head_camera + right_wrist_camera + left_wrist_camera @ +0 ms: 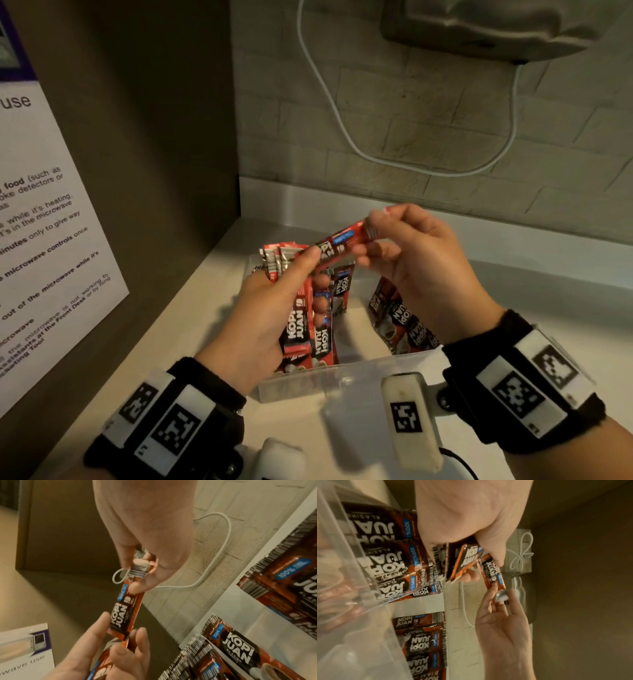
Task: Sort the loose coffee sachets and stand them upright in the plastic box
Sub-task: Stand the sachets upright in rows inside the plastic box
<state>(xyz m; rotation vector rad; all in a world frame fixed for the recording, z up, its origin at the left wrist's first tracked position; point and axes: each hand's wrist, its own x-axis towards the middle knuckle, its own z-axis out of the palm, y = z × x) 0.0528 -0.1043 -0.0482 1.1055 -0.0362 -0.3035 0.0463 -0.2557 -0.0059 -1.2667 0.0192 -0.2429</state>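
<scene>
My left hand [274, 308] grips a bundle of narrow red-and-black coffee stick sachets [301, 329] above the clear plastic box [342, 377]. My right hand [404, 250] pinches the top end of one stick sachet [342, 240]; its lower end sits between my left thumb and fingers. That stick sachet [124, 614] hangs from my right hand [144, 566] in the right wrist view. The left wrist view shows it as the stick sachet [493, 574] below my left hand [471, 527]. Wider flat sachets [400, 322] lean inside the box at the right.
The box stands on a white counter [513, 291] in a corner. A brown cabinet side with a printed microwave notice [44, 240] closes the left. A brick-pattern wall carries a looping white cable [376, 150]. More stick sachets [284, 253] stand at the box's back left.
</scene>
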